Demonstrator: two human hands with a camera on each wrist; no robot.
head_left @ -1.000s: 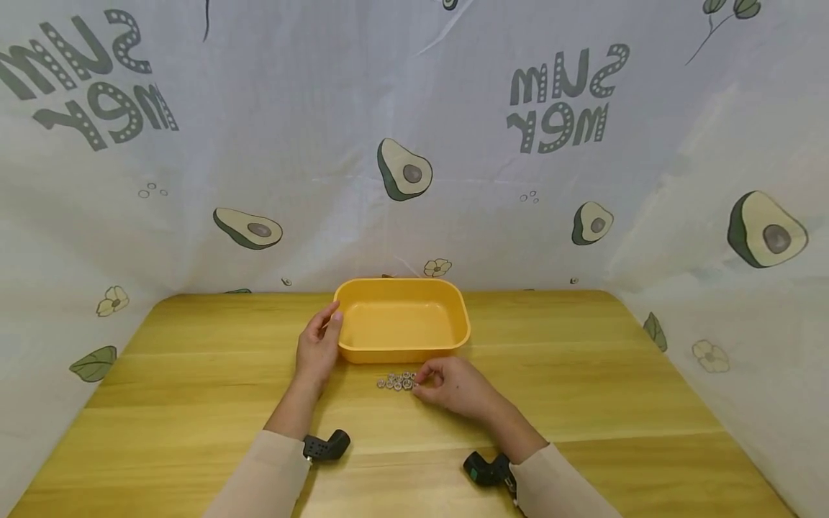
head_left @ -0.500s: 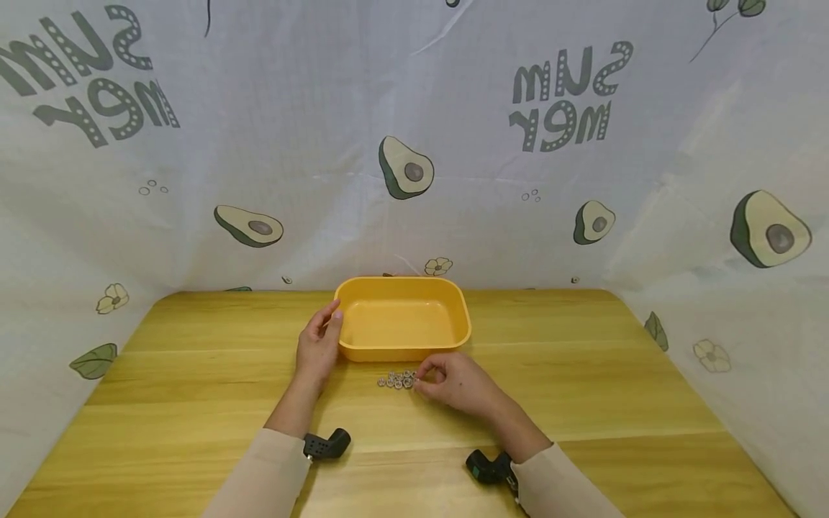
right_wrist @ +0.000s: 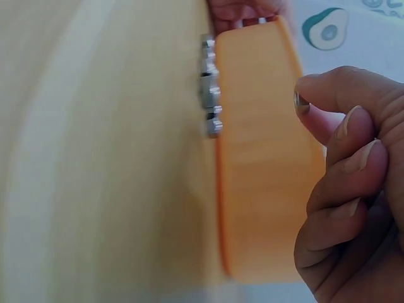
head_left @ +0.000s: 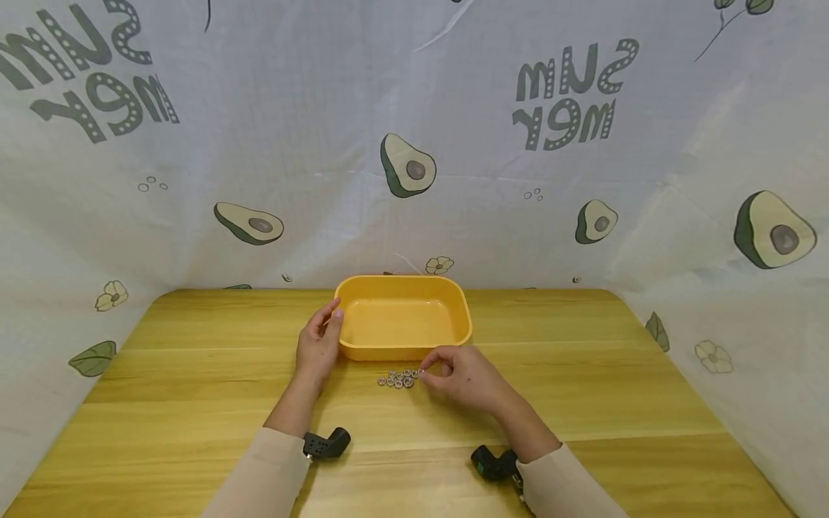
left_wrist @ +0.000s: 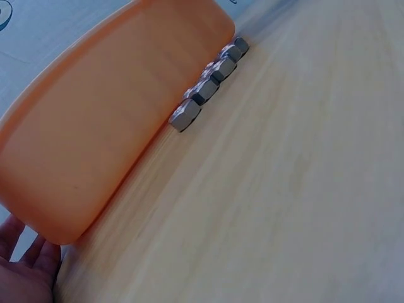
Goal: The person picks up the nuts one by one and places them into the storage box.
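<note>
My right hand (head_left: 465, 379) pinches a small metal nut (right_wrist: 302, 103) between thumb and index finger, its other fingers folded in toward the palm. In the right wrist view the nut is raised off the table, in front of the basin wall. Several hex nuts (left_wrist: 204, 91) lie in a tight cluster on the table, just in front of the yellow basin (head_left: 403, 355). The basin's inside shows no nuts. At the basin's left end my left hand (head_left: 317, 347) rests with its fingertips against the wall and rim, fingers loosely extended.
The wooden table (head_left: 602, 374) extends to both sides and toward me. Close behind the basin hangs a pale curtain (head_left: 311, 165) printed with avocados and lettering. Each wrist wears a black camera mount (head_left: 328, 443).
My right hand has moved slightly up and to the right, lifting one nut from the right side of the cluster. The left hand and the basin have stayed in place.
</note>
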